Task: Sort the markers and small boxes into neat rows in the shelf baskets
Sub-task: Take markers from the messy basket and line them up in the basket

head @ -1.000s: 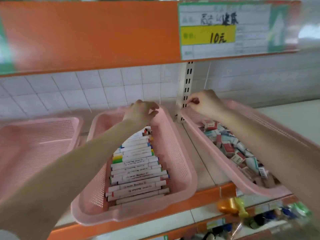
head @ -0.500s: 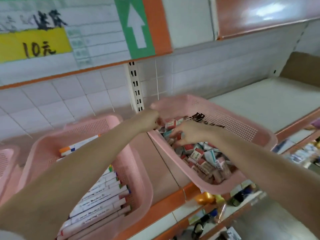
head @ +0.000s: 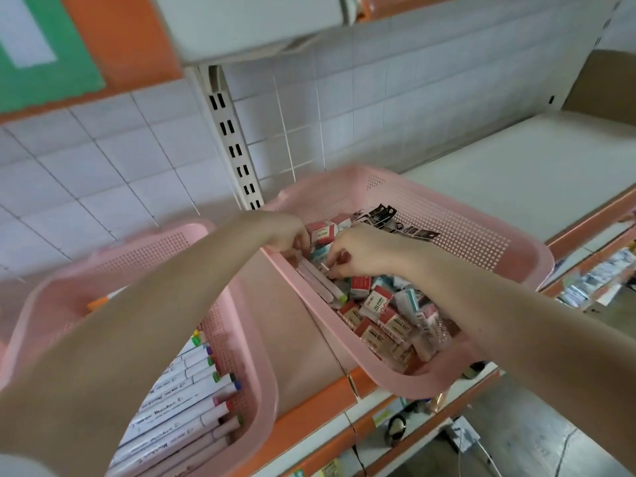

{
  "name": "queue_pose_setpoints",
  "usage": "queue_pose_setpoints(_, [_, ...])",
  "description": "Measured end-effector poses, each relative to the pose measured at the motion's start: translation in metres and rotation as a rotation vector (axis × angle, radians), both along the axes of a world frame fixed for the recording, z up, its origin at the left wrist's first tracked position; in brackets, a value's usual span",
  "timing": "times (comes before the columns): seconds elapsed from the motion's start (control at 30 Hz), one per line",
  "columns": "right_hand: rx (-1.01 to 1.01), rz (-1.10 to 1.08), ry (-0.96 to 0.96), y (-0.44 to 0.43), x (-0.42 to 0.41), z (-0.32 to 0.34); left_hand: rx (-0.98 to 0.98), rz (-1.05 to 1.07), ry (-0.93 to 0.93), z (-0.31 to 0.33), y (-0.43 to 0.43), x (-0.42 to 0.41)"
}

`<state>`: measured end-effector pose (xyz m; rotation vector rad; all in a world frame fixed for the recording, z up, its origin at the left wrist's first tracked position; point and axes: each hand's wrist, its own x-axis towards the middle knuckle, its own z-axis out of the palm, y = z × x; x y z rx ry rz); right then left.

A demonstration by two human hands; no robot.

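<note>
A white tiled wall [head: 103, 173] backs an orange-edged shop shelf [head: 309, 404]. A white slotted metal upright [head: 234, 146] runs up the wall between two baskets. At the upper left hangs an orange panel with a green and white sign [head: 44, 53], on which no writing can be read.

The pink perforated plastic basket on the right [head: 481, 235] holds a loose heap of small red-and-cream boxes [head: 377, 302]. Several are printed "2B"; the finer print is too small to read. Black-and-white packets [head: 389, 218] lie at its far end. The pink perforated plastic basket on the left [head: 247, 356] holds white markers with coloured caps [head: 179, 401], laid side by side in a neat row. Their barrels read "Marker" in script.

A few pale pink markers [head: 320, 280] lie together along the left inner wall of the right basket, beside the boxes.

Both bare arms reach into the right basket. The right hand [head: 358, 253] is bent downwards, thumb and fingertips closed on the pale pink markers near their far end. The left hand [head: 289, 232] sits at the basket's left rim, just above those markers, with its fingers curled under. Whether it holds anything cannot be told.
</note>
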<state>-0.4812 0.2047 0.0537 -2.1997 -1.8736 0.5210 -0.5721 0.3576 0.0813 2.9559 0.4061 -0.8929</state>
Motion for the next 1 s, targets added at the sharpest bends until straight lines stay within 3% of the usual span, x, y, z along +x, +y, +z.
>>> queue_pose_setpoints(0.23, [0.034,-0.047,0.012,0.001,0.0,0.002,-0.042,0.089,-0.198,0.002,-0.003,-0.01])
queue_pose_setpoints(0.47, [0.221,-0.209,0.112,-0.001,0.005,0.015,0.012,0.283,-0.596,0.019,0.018,-0.035])
queue_pose_setpoints(0.67, [0.008,0.002,0.12,0.004,-0.024,0.0,-0.019,0.483,-0.854,0.029,0.018,-0.058])
queue_pose_setpoints(1.0, [-0.125,-0.102,0.279,0.009,-0.03,-0.002,-0.067,0.558,-0.939,0.018,-0.002,-0.089])
